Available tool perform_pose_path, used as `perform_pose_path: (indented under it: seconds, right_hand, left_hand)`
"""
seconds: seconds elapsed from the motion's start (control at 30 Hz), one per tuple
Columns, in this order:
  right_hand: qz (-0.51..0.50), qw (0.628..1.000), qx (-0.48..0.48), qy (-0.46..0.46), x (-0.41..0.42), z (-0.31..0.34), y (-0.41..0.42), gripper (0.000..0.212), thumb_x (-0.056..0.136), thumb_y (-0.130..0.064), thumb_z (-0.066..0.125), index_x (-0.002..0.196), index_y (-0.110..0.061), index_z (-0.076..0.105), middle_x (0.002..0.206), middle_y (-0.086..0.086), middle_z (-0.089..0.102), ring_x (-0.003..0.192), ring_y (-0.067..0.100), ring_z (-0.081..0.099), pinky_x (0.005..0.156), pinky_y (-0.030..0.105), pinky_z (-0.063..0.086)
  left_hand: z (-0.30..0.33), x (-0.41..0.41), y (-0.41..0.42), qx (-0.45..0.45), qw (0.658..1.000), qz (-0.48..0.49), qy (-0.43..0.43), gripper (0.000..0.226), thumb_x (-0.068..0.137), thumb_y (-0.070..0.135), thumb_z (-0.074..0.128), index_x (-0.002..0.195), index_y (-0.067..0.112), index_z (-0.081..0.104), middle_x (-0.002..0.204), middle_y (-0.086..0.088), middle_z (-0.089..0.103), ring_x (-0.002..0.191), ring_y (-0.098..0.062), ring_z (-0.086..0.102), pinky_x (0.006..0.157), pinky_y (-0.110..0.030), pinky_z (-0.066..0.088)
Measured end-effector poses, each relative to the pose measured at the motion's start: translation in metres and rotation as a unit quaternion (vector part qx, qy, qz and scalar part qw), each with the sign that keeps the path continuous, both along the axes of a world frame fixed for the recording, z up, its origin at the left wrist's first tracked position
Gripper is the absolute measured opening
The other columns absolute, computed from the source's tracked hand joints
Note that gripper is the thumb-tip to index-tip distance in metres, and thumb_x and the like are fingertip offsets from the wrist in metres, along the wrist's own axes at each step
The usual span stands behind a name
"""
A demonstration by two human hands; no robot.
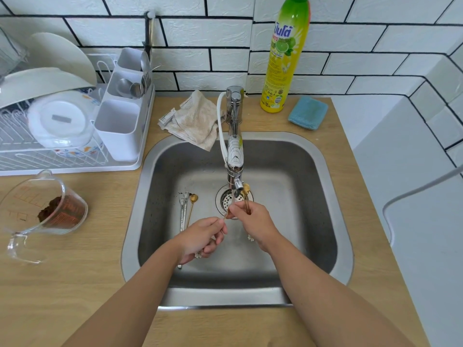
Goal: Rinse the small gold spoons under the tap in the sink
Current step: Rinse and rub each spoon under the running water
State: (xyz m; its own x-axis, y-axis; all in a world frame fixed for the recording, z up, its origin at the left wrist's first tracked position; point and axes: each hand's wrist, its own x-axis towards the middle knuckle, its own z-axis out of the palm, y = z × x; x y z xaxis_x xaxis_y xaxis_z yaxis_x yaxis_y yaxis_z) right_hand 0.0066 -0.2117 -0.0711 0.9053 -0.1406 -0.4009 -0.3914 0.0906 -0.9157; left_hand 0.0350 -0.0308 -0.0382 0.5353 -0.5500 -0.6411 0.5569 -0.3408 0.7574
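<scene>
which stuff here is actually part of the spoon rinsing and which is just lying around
Part of the job:
gold spoon held at the tap by the right hand
left hand, pinching a thin gold handle
gold spoon on the sink floor
sink

Lying about:
dish soap bottle
blue sponge
beige cloth
measuring jug
dish rack

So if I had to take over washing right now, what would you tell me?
Left hand: fingers pinch the handle end of a gold spoon.
Right hand: holds a gold spoon upright, bowl up beside the tap spout, over the drain.
One more gold spoon lies on the sink floor beside some silver spoons.
Done: nothing set aside that I can see.
Left: finish rinsing the held spoons, then the one lying down.
</scene>
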Motion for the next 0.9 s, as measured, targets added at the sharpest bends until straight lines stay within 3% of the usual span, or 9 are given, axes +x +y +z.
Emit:
perform_pose_path:
  seconds: [0.1, 0.23, 0.37, 0.5, 0.63, 0.77, 0.83, 0.9]
  right_hand:
    - [-0.052, 0.998, -0.031, -0.010, 0.003, 0.001, -0.001, 0.013, 0.099, -0.027, 0.067, 0.089, -0.023, 0.075, 0.089, -0.006, 0.081, 0.088, 0.003, 0.074, 0.079, 0.014, 0.049]
    - [-0.220, 0.970, -0.094, -0.034, 0.008, 0.005, -0.015, 0.011, 0.099, -0.023, 0.065, 0.090, -0.022, 0.070, 0.084, -0.008, 0.079, 0.079, 0.000, 0.068, 0.077, 0.020, 0.048]
    - [-0.300, 0.945, -0.127, -0.042, 0.007, 0.007, -0.027, 0.012, 0.103, -0.026, 0.057, 0.093, -0.027, 0.064, 0.082, -0.010, 0.079, 0.084, -0.004, 0.068, 0.080, 0.017, 0.045]
    - [-0.372, 0.920, -0.118, -0.025, 0.006, 0.008, -0.036, 0.014, 0.104, -0.027, 0.052, 0.096, -0.025, 0.064, 0.079, -0.021, 0.077, 0.082, -0.019, 0.060, 0.078, 0.010, 0.038]
    - [-0.356, 0.926, -0.121, -0.025, 0.006, 0.006, -0.034, 0.016, 0.102, -0.026, 0.050, 0.088, -0.026, 0.060, 0.082, -0.015, 0.079, 0.066, -0.013, 0.056, 0.065, 0.006, 0.039]
    - [-0.308, 0.947, -0.088, -0.026, 0.008, 0.004, -0.031, 0.011, 0.102, -0.025, 0.053, 0.098, -0.028, 0.063, 0.083, -0.013, 0.081, 0.064, -0.006, 0.055, 0.059, 0.002, 0.039]
    - [-0.308, 0.948, -0.081, -0.024, 0.009, 0.004, -0.031, 0.014, 0.101, -0.022, 0.053, 0.100, -0.029, 0.065, 0.081, -0.012, 0.081, 0.066, 0.001, 0.055, 0.058, 0.000, 0.040]
    - [-0.316, 0.945, -0.084, -0.024, 0.009, 0.005, -0.032, 0.016, 0.100, -0.020, 0.053, 0.098, -0.029, 0.066, 0.080, -0.010, 0.081, 0.067, 0.013, 0.051, 0.053, 0.001, 0.040]
  left_hand:
    - [-0.007, 0.001, -0.002, 0.033, 0.998, 0.008, -0.057, 0.030, 0.107, 0.030, 0.043, 0.099, 0.009, 0.063, 0.069, -0.001, 0.057, 0.046, -0.012, 0.047, 0.042, -0.022, 0.038]
    - [-0.014, 0.008, -0.009, 0.052, 0.988, 0.064, -0.130, 0.021, 0.106, 0.017, 0.045, 0.110, 0.013, 0.065, 0.081, -0.004, 0.063, 0.056, -0.011, 0.056, 0.052, -0.023, 0.046]
    - [-0.006, 0.019, -0.043, -0.001, 0.989, 0.119, -0.093, 0.015, 0.105, 0.012, 0.045, 0.113, 0.009, 0.058, 0.092, -0.008, 0.067, 0.059, -0.010, 0.064, 0.058, -0.023, 0.054]
    - [0.005, 0.020, -0.078, -0.008, 0.986, 0.141, -0.087, 0.021, 0.105, 0.019, 0.042, 0.093, 0.010, 0.057, 0.068, 0.001, 0.054, 0.047, -0.008, 0.049, 0.048, -0.023, 0.040]
    - [0.001, 0.022, -0.083, 0.061, 0.976, 0.188, -0.089, 0.026, 0.104, 0.025, 0.041, 0.085, 0.018, 0.057, 0.059, 0.006, 0.042, 0.049, -0.010, 0.029, 0.046, -0.024, 0.023]
    - [-0.001, 0.023, -0.069, 0.125, 0.981, 0.096, -0.111, 0.038, 0.103, 0.043, 0.039, 0.076, 0.020, 0.051, 0.062, 0.004, 0.044, 0.054, -0.013, 0.033, 0.052, -0.029, 0.026]
    - [-0.004, 0.019, -0.063, 0.144, 0.973, 0.028, -0.178, 0.035, 0.103, 0.048, 0.039, 0.082, 0.020, 0.047, 0.074, 0.003, 0.049, 0.065, -0.015, 0.041, 0.061, -0.033, 0.032]
    - [-0.011, 0.016, -0.060, 0.175, 0.939, -0.036, -0.293, 0.025, 0.103, 0.042, 0.043, 0.100, 0.020, 0.053, 0.095, -0.001, 0.058, 0.084, -0.018, 0.052, 0.072, -0.035, 0.038]
